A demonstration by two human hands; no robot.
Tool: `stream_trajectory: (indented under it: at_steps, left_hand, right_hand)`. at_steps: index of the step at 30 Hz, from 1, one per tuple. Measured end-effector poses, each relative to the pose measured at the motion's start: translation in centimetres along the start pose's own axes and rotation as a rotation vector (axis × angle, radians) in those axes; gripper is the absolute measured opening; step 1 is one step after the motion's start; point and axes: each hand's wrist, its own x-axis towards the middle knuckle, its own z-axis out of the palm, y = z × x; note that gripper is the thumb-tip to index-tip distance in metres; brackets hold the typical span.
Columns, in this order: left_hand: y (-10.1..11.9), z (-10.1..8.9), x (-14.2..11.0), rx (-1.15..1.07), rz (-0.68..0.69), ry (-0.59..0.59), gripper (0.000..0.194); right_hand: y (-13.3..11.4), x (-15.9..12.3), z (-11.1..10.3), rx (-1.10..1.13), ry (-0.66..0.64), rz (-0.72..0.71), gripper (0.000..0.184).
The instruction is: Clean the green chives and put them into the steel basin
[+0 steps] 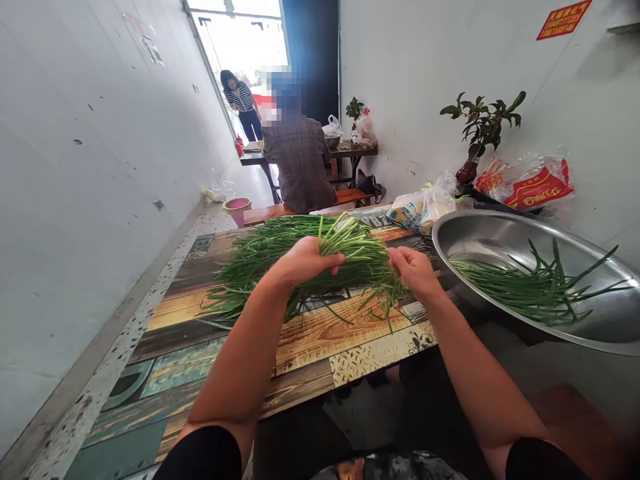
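Note:
My left hand (313,257) is closed around a bunch of garlic chives (350,240), whose pale stem ends fan out toward the right. Just right of those ends, my right hand (413,267) is pinched shut; what its fingers hold, if anything, is too small to make out. Under and behind my left hand lies a big heap of chives (260,250) on the table. Loose trimmings (387,297) are scattered below my right hand. A wide steel basin (500,247) at the right has more chives (530,287) in it.
The patchwork-patterned table (300,347) runs beneath everything. Plastic bags (425,207) and a potted plant (475,143) stand behind the basin. Further back, a seated person (300,160) faces away at another table, and another person (243,103) stands by the doorway.

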Motion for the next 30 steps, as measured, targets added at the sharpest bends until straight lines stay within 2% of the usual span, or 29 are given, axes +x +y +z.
stream_trajectory:
  at_steps: [1, 3, 4, 5, 6, 8, 9, 11, 13, 14, 17, 21, 24, 26, 30]
  left_hand:
    - [0.0, 0.0, 0.0, 0.002, 0.001, 0.006, 0.030]
    - [-0.1, -0.1, 0.0, 0.013, 0.005, 0.040, 0.031]
    - [-0.2, -0.2, 0.0, 0.020, 0.011, 0.069, 0.032]
    - [-0.2, -0.2, 0.0, 0.022, 0.019, 0.102, 0.032]
    - [-0.2, -0.2, 0.0, 0.016, 0.030, 0.137, 0.032]
    - [-0.1, -0.2, -0.2, -0.017, 0.061, 0.199, 0.031]
    - [0.0, -0.2, -0.3, -0.036, 0.080, 0.228, 0.030]
    - [0.3, -0.3, -0.5, -0.047, 0.115, 0.296, 0.029]
    - [0.4, -0.5, -0.8, -0.021, 0.152, 0.385, 0.029]
    - [0.5, -0.6, -1.0, -0.002, 0.172, 0.433, 0.028]
    - [0.4, -1.2, -1.4, 0.064, 0.254, 0.565, 0.024]
    - [0.3, -1.7, -2.0, 0.123, 0.343, 0.691, 0.024]
    - [0.6, -1.9, -2.2, 0.110, 0.384, 0.703, 0.025]
    - [0.8, -2.0, -2.3, 0.096, 0.391, 0.688, 0.025]
    - [1.0, -1.8, -2.1, 0.081, 0.372, 0.686, 0.023]
  right_hand:
    - [0.2, 0.1, 0.1, -0.059, -0.004, -0.073, 0.032]
    - [0.5, 0.4, 0.0, -0.187, -0.003, -0.188, 0.032]
    - [0.7, 0.6, -0.1, -0.256, 0.006, -0.199, 0.030]
    - [0.8, 0.7, -0.3, -0.324, 0.015, -0.166, 0.025]
    - [1.0, 0.8, -0.4, -0.388, 0.024, -0.095, 0.030]
    - [1.4, 1.1, -0.4, -0.485, 0.034, 0.057, 0.053]
    - [1.7, 1.2, -0.4, -0.526, 0.026, 0.073, 0.057]
    - [2.4, 1.5, 0.0, -0.628, 0.006, -0.050, 0.049]
    - [3.2, 1.8, 0.4, -0.767, -0.005, -0.203, 0.028]
    - [3.6, 2.0, 0.7, -0.834, -0.002, -0.234, 0.022]
    - [4.3, 2.4, 1.3, -0.959, 0.033, -0.220, 0.020]
    - [4.4, 2.8, 1.8, -1.028, 0.064, -0.211, 0.020]
    - [4.5, 3.1, 1.9, -1.017, 0.036, -0.220, 0.018]
    - [4.5, 3.3, 1.7, -0.956, 0.035, -0.272, 0.019]
    - [3.9, 3.3, 1.3, -0.709, 0.124, -0.387, 0.011]
